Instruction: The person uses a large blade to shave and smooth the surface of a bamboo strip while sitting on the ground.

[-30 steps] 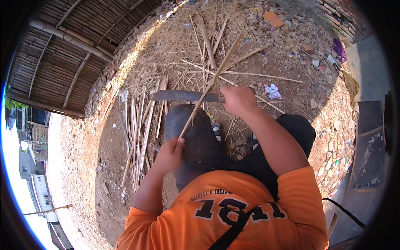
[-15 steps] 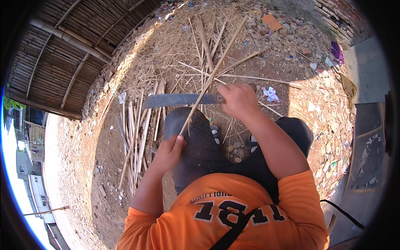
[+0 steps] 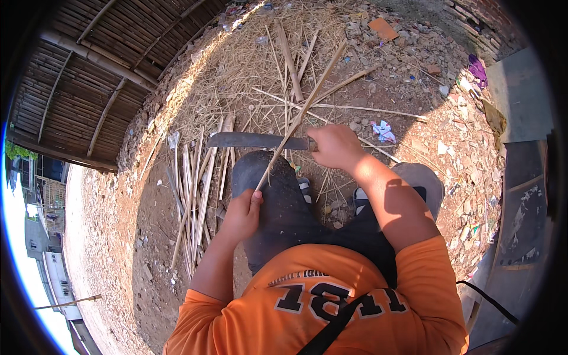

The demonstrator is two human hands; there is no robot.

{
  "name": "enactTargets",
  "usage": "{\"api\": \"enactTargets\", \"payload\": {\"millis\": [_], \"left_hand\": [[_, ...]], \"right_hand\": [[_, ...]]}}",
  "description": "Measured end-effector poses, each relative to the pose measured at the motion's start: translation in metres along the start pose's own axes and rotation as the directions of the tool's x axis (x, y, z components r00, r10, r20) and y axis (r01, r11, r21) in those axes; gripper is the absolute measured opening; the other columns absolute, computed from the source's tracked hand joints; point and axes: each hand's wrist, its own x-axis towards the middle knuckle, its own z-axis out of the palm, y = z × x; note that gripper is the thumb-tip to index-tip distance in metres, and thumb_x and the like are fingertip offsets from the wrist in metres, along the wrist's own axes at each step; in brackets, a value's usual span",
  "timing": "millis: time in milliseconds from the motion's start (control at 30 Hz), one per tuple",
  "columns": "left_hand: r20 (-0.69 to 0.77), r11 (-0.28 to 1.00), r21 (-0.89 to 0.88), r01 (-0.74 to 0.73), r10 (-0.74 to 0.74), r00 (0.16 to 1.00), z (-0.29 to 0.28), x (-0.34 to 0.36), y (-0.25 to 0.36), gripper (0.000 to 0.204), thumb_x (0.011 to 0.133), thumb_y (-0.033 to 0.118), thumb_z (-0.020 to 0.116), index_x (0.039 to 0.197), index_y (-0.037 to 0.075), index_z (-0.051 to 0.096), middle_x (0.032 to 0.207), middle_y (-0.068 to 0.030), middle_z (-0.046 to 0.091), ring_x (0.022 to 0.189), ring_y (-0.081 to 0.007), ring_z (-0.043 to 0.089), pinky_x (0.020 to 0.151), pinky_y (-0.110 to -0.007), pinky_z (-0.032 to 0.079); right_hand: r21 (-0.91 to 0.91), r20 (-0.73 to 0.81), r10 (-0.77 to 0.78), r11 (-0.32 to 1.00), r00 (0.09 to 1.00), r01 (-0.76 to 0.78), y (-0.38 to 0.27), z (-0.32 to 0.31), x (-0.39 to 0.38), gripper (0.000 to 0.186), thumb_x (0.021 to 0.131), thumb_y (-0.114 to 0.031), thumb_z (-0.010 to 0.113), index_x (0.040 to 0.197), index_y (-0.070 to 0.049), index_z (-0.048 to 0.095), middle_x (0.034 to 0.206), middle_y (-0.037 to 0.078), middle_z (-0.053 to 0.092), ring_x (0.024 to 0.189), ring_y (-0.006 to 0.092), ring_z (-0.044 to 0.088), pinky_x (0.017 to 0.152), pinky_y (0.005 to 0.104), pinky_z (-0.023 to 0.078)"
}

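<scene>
My left hand (image 3: 244, 214) is closed on the near end of a long, pale bamboo strip (image 3: 315, 93), with the thumb lying along it. The strip slants up and away to the right, passing over my left knee. My right hand (image 3: 337, 147) is wrapped round the handle of a machete (image 3: 254, 140). Its broad dark blade points left, roughly level, and crosses behind the strip just beyond the knee. Most of the handle is hidden by my fingers. A frayed sliver hangs from the strip between the blade and my left hand.
Split bamboo strips (image 3: 190, 198) lie in a pile left of my leg. More bamboo pieces (image 3: 289, 62) and straw-like shavings (image 3: 225, 77) cover the ground ahead. A crumpled white wrapper (image 3: 383, 132) lies right of my right hand. A bamboo-slat structure (image 3: 89, 65) stands at upper left.
The strip's far end has come nearer and lower. My right hand and the machete have shifted slightly, and sunlight now falls on my right forearm. My left hand keeps its grip.
</scene>
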Motion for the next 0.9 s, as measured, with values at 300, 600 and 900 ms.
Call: {"api": "enactTargets", "payload": {"millis": [300, 600, 900], "left_hand": [[0.016, 0.998, 0.053, -0.023, 0.022, 1.000, 0.001, 0.002, -0.002, 0.039, 0.105, 0.030, 0.045, 0.093, -0.003, 0.062, 0.079, -0.0267, 0.065, 0.080, -0.0458, 0.065, 0.071, -0.048, 0.049], [0.043, 0.999, 0.040, 0.006, -0.008, 0.999, -0.003, 0.006, 0.003, 0.041, 0.105, 0.033, 0.043, 0.093, -0.002, 0.062, 0.075, -0.0236, 0.064, 0.074, -0.0410, 0.064, 0.069, -0.046, 0.048], [0.116, 0.964, -0.143, 0.224, -0.209, 0.971, -0.006, 0.005, -0.005, 0.045, 0.106, 0.039, 0.043, 0.094, 0.000, 0.062, 0.073, -0.0141, 0.061, 0.070, -0.0255, 0.058, 0.069, -0.038, 0.046]], "right_hand": [[0.056, 0.207, 0.051, 0.996, 0.977, -0.064, 0.007, -0.003, 0.001, 0.031, 0.074, -0.024, 0.069, 0.101, -0.008, 0.068, 0.089, 0.020, 0.069, 0.090, 0.0406, 0.066, 0.080, 0.0509, 0.053], [0.126, 0.358, 0.108, 0.979, 0.927, -0.163, 0.002, -0.005, 0.005, 0.030, 0.076, -0.024, 0.072, 0.098, -0.005, 0.066, 0.091, 0.018, 0.069, 0.093, 0.0370, 0.068, 0.080, 0.0473, 0.054], [-0.202, 0.085, -0.007, 0.979, 0.996, 0.024, -0.010, 0.028, 0.006, 0.021, 0.074, -0.018, 0.070, 0.092, -0.009, 0.063, 0.079, 0.015, 0.069, 0.080, 0.0359, 0.070, 0.071, 0.0492, 0.054]]}}
